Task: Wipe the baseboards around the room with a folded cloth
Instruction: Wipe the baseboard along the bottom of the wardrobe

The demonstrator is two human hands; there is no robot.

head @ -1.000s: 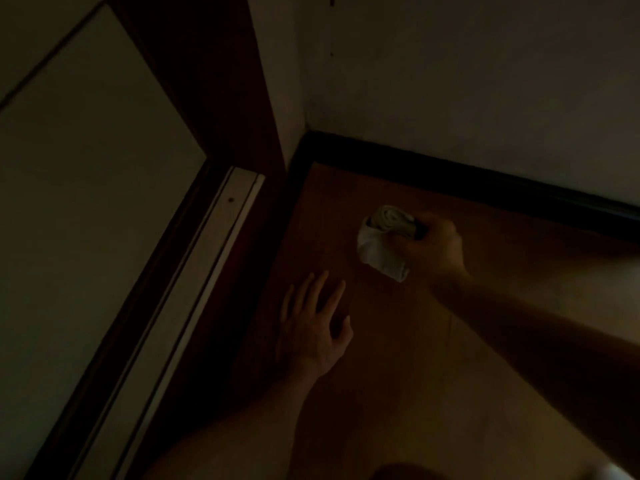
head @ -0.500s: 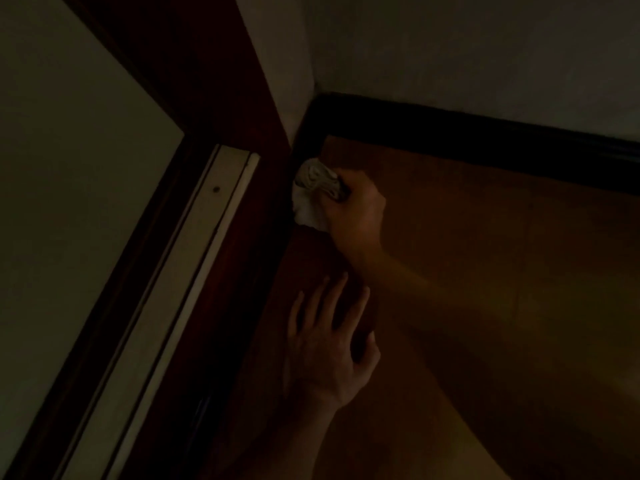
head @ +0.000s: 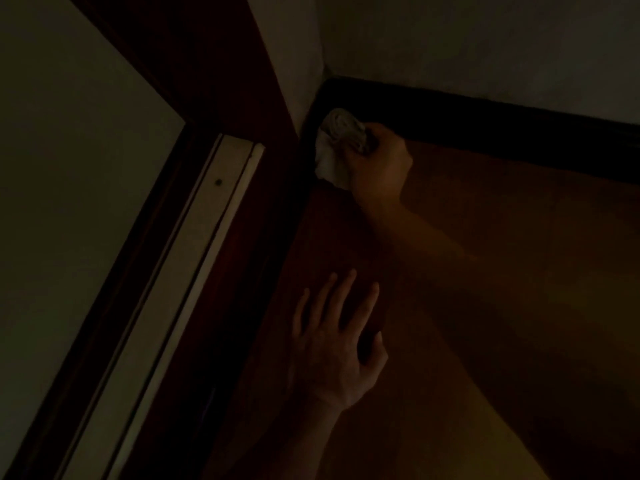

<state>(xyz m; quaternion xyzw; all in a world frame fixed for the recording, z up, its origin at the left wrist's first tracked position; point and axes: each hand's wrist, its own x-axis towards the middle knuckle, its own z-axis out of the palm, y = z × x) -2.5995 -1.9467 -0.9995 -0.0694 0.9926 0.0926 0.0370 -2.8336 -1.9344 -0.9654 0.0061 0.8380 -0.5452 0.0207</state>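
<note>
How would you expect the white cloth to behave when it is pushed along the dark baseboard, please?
The crumpled white cloth looks soft and floppy, bunching in the right hand. It probably moulds to the dark baseboard rather than sliding stiffly, and seems light.

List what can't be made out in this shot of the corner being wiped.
Head view only, very dark:
- Whether the cloth actually presses the baseboard: shadow swallows the contact.
- How the cloth is folded: the right hand covers part of it.
- Dust or dirt on the baseboard: too dark.
- The baseboard's far run: cut off by the right edge.
- The left hand palm: it faces the floor.
</note>
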